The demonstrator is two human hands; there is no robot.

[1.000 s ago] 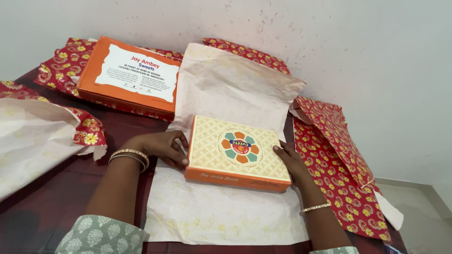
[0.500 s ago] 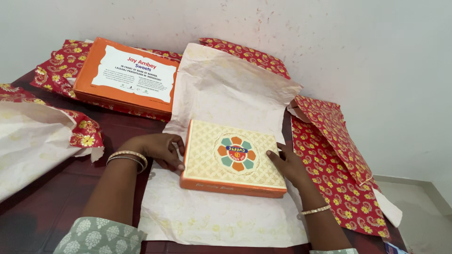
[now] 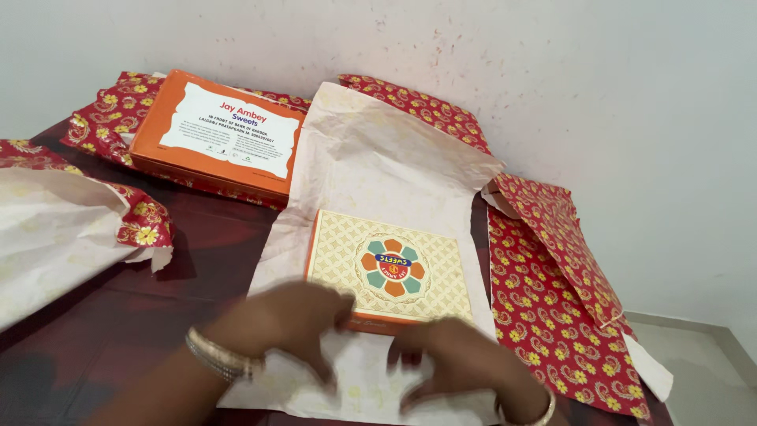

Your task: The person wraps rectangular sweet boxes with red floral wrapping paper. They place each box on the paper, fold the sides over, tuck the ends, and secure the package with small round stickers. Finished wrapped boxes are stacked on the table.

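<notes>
A flat orange box (image 3: pixel 430 288) with a cream patterned lid and a round flower emblem lies on an open sheet of wrapping paper (image 3: pixel 378 166), pale side up. My left hand (image 3: pixel 292 315) is blurred over the paper just in front of the box's near left corner. My right hand (image 3: pixel 457 359) is blurred over the paper's near part, below the box's front edge. Neither hand is on the box's sides. The blur hides whether the fingers pinch the paper. Bangles show on both wrists.
A larger orange box (image 3: pixel 217 134) with a white label lies on red floral paper at the back left. More red floral paper (image 3: pixel 552 292) hangs over the table's right edge. A crumpled sheet (image 3: pixel 55 237) lies at the left. The dark red table (image 3: pixel 205 237) meets a white wall behind.
Both hands left the sides of the patterned box and pulled back toward me onto the near part of the paper. The box now rests alone on the sheet.
</notes>
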